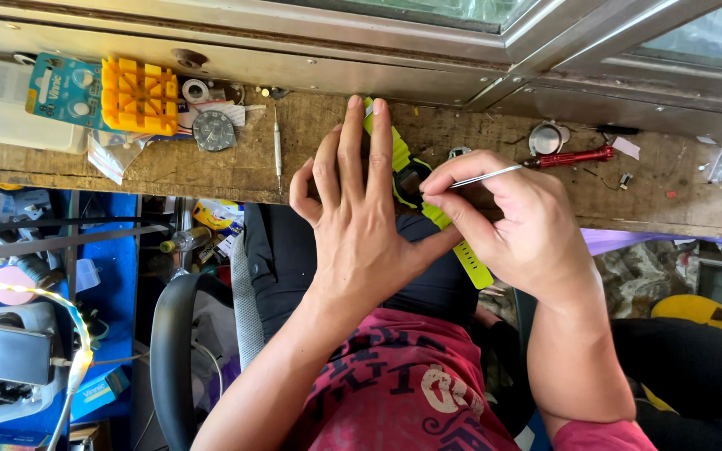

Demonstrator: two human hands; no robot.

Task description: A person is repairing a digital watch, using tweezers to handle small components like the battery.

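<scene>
Left hand lies flat with fingers spread, pinning the yellow-green watch on the wooden bench; the strap runs away from the body, mostly hidden under that palm. Right hand pinches a thin metal tool; its tip points left at the watch case, just beside the left fingers.

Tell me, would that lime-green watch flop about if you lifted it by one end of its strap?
Probably. The watch has a long rubbery-looking strap that already overhangs the wooden bench edge, so it likely bends. The left hand presses it flat while the right hand works a thin metal tool, suggesting it shifts easily.
</scene>
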